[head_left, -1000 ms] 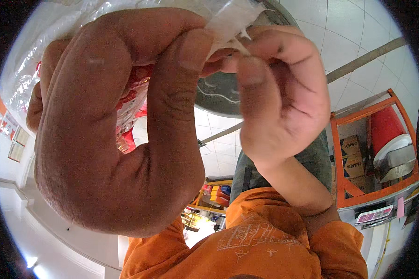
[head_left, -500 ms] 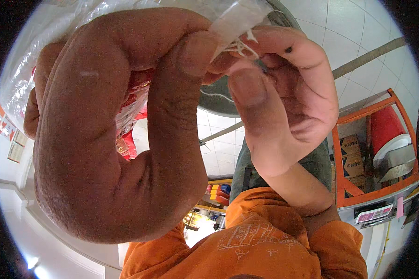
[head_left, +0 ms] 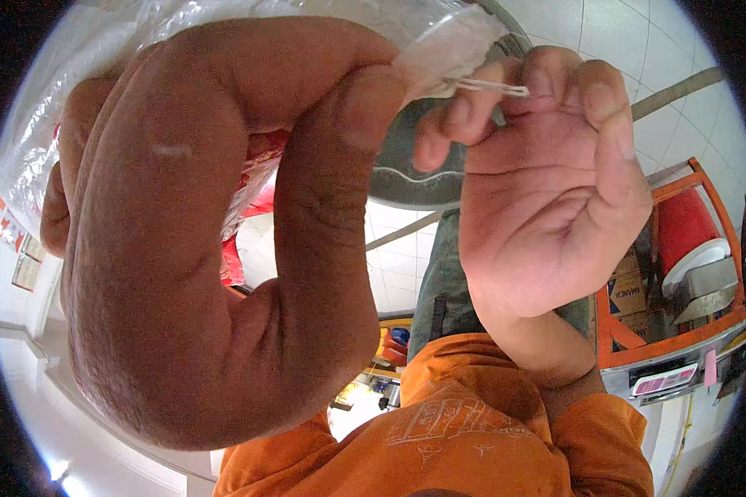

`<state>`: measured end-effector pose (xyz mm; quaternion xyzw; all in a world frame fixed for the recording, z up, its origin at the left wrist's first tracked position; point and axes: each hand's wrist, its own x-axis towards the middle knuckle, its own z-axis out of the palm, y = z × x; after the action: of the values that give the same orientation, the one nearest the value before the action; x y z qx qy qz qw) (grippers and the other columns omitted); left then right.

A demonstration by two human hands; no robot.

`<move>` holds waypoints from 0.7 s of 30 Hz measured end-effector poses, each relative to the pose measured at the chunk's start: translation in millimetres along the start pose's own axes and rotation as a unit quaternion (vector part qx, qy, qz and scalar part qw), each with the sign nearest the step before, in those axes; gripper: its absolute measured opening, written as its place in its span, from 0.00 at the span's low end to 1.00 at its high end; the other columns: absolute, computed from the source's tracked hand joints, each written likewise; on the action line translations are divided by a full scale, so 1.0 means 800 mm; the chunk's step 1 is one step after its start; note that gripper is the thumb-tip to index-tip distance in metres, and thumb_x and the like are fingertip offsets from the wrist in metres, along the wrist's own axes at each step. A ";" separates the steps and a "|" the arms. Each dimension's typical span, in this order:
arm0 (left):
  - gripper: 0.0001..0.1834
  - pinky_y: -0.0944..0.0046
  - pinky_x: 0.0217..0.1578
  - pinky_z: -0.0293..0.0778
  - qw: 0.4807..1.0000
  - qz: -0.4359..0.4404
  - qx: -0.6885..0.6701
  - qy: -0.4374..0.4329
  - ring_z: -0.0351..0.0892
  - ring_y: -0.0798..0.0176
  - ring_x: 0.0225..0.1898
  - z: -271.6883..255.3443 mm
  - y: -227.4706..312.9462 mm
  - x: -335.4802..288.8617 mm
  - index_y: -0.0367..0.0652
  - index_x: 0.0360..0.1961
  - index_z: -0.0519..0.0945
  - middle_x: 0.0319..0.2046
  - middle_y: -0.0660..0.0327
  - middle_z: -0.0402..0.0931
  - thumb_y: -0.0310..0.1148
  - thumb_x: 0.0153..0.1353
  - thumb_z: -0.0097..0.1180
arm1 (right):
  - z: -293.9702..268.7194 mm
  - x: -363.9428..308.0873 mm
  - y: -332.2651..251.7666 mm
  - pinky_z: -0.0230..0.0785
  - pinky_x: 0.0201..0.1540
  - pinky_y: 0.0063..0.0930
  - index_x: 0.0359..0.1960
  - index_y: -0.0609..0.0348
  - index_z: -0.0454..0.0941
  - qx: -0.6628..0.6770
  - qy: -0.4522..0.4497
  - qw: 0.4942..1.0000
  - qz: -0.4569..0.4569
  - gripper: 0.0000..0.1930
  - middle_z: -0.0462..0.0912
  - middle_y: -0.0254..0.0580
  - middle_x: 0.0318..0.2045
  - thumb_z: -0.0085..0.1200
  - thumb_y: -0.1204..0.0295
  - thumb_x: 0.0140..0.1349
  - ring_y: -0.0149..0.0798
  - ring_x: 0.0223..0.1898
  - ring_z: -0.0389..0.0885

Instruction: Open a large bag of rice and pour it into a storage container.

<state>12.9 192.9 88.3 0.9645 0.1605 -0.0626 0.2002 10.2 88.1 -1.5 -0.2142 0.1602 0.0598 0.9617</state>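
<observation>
My left hand (head_left: 174, 248) looms large and close on the left. Its thumb and index finger pinch the gathered edge of a clear plastic bag (head_left: 448, 50). Red, shiny contents (head_left: 257, 178) show through the gap in that hand's grip. Short white strings (head_left: 493, 86) with a looped end stick out rightward from the pinched plastic. My right hand (head_left: 547, 182) is palm up beside it, its fingers bent and partly spread, with the strings' end lying near its middle finger. A tiny teal bit (head_left: 499, 118) shows by the fingers; whether it is held is unclear.
A dark round container (head_left: 414, 178) stands behind the hands on white floor tiles (head_left: 588, 33). At the right, an orange-framed rack (head_left: 704, 335) holds a red container (head_left: 684, 219) and cardboard boxes (head_left: 627, 294). Yellow and red items (head_left: 395, 346) sit in the background.
My right hand has let go of the strings, moved right and opened out. The strings now extend straighter. My left hand has shifted slightly right, still pinching the plastic.
</observation>
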 end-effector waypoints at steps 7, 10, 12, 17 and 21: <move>0.08 0.71 0.40 0.74 0.999 0.049 0.022 0.002 0.80 0.69 0.36 -0.021 -0.004 0.003 0.35 0.42 0.83 0.35 0.60 0.82 0.25 0.62 0.60 | -0.014 -0.010 0.019 0.75 0.25 0.30 0.49 0.70 0.69 -0.211 -0.104 0.971 -0.041 0.13 0.74 0.47 0.40 0.48 0.72 0.69 0.34 0.33 0.75; 0.08 0.71 0.40 0.74 0.999 0.003 -0.046 0.027 0.80 0.69 0.36 0.015 -0.001 -0.002 0.35 0.42 0.83 0.35 0.60 0.82 0.24 0.62 0.60 | -0.033 -0.007 0.006 0.75 0.25 0.30 0.49 0.69 0.70 -0.313 -0.090 0.944 -0.045 0.12 0.73 0.49 0.40 0.47 0.72 0.69 0.35 0.33 0.75; 0.08 0.71 0.40 0.74 0.999 0.010 -0.029 0.022 0.80 0.69 0.36 0.000 -0.002 0.000 0.35 0.42 0.83 0.35 0.60 0.82 0.25 0.62 0.60 | -0.011 -0.003 -0.001 0.75 0.25 0.30 0.49 0.69 0.69 -0.285 -0.108 0.952 -0.040 0.12 0.73 0.49 0.41 0.46 0.72 0.70 0.36 0.34 0.76; 0.07 0.71 0.38 0.75 0.999 -0.006 -0.042 0.035 0.80 0.70 0.35 0.012 -0.003 -0.002 0.35 0.41 0.83 0.35 0.60 0.82 0.25 0.61 0.61 | -0.014 -0.002 0.006 0.76 0.26 0.32 0.49 0.64 0.68 -0.142 -0.136 0.975 -0.105 0.12 0.71 0.48 0.42 0.43 0.67 0.72 0.40 0.36 0.75; 0.07 0.71 0.37 0.75 0.999 0.003 -0.022 0.047 0.80 0.70 0.35 -0.005 -0.001 -0.001 0.35 0.40 0.83 0.34 0.60 0.82 0.25 0.61 0.62 | -0.012 0.004 0.008 0.74 0.25 0.33 0.48 0.55 0.68 -0.049 -0.043 0.997 0.033 0.15 0.70 0.45 0.41 0.35 0.59 0.74 0.43 0.36 0.75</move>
<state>12.0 195.1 91.7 0.9623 0.1677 -0.0134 0.2135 8.9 90.3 -13.2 -0.2528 0.1227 0.1082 0.9536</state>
